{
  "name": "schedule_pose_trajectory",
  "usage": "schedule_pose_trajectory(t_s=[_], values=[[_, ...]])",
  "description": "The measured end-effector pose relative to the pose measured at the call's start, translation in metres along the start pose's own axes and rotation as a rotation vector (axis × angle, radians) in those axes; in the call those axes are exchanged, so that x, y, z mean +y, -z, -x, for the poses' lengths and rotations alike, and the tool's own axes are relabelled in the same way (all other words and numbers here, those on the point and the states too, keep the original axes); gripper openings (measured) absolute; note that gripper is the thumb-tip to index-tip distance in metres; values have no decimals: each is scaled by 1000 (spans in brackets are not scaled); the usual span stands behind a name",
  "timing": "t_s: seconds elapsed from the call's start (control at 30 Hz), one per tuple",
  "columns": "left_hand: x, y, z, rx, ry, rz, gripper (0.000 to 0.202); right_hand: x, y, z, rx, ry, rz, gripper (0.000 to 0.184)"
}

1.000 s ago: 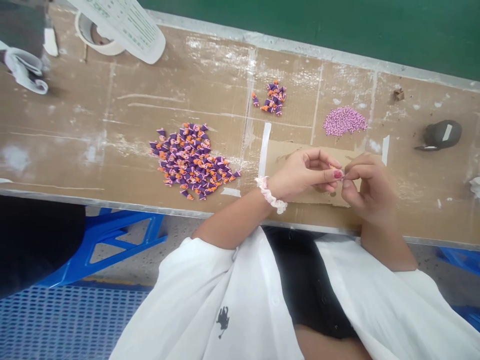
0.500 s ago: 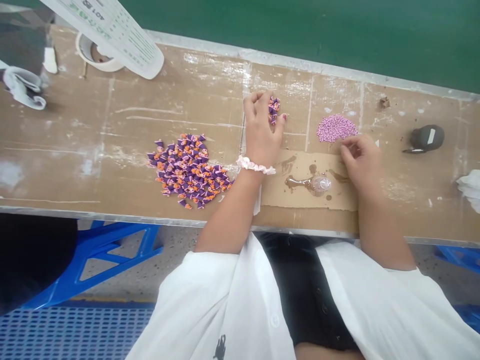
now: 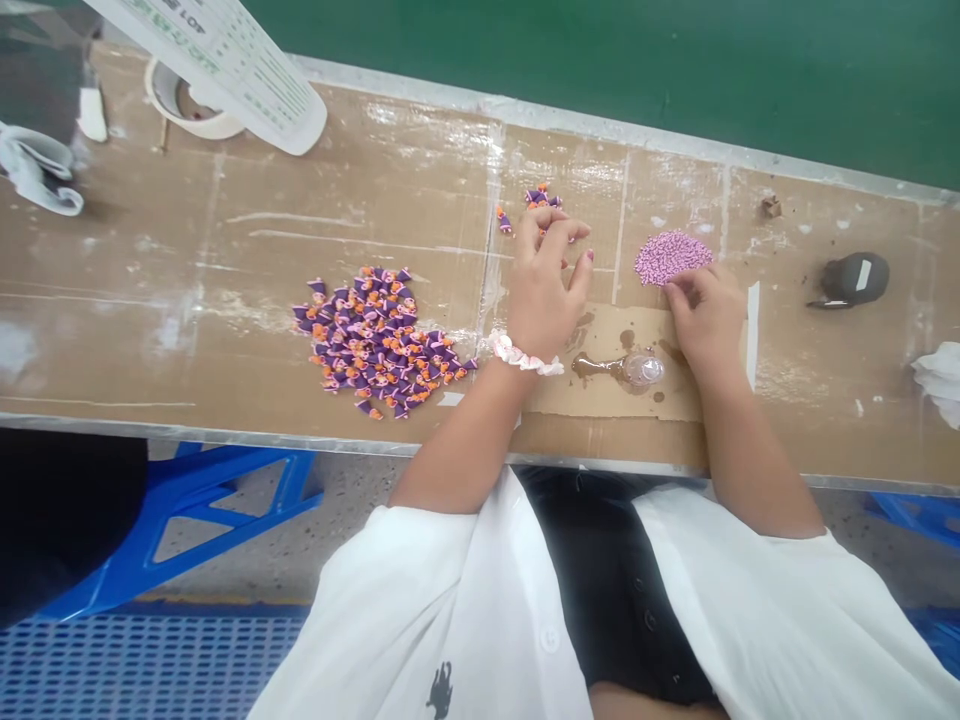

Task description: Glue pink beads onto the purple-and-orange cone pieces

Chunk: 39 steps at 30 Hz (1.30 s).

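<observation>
Loosely spread, the left hand [image 3: 544,295] is arching over a few purple-and-orange cones [image 3: 541,197], seemingly left to do; the right hand [image 3: 709,318], narrowed, contents unclear, is resting at tiny pink beads [image 3: 670,256]; a larger purple-and-orange heap [image 3: 381,342], apparently finished, is lying leftward.

A pale scrunchie [image 3: 525,357] accompanies a white shirt [image 3: 397,600] with a dark, perhaps figural print [image 3: 441,690] over a black top [image 3: 600,560].

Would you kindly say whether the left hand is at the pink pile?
No, the right hand is at the pink pile, the left hand near purple pieces.
</observation>
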<state>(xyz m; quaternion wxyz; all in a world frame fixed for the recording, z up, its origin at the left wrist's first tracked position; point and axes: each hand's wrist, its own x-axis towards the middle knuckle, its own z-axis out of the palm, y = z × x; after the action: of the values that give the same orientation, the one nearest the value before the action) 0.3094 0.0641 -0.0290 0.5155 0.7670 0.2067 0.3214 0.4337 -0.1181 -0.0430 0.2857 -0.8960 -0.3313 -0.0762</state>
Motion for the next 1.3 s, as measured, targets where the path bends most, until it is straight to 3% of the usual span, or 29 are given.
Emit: schedule_pose_trajectory(t_s=[0.2,0.33,0.43,0.57,0.67,0.83,1.1,1.3], values=[[-5,-4,2,-49,-73,24,27,11,-12,-5,-1,-2,103,17],[13,-3,11,-113,-72,10,11,7,4,-4,-14,-48,-137,14],[29,-5,21,-245,19,153,10,-8,24,3,-12,-22,-469,10],[39,-12,32,-515,278,597,27,-33,40,18,-22,183,-698,11],[40,-13,36,-638,441,807,44,-44,43,26,-43,297,-687,9],[44,-9,36,-710,553,860,49,-48,45,34,-14,394,-637,9],[48,-4,37,-820,620,980,42,-50,54,37,91,624,-457,22],[50,-5,37,-837,559,1036,43,-52,53,37,109,632,-471,27]])
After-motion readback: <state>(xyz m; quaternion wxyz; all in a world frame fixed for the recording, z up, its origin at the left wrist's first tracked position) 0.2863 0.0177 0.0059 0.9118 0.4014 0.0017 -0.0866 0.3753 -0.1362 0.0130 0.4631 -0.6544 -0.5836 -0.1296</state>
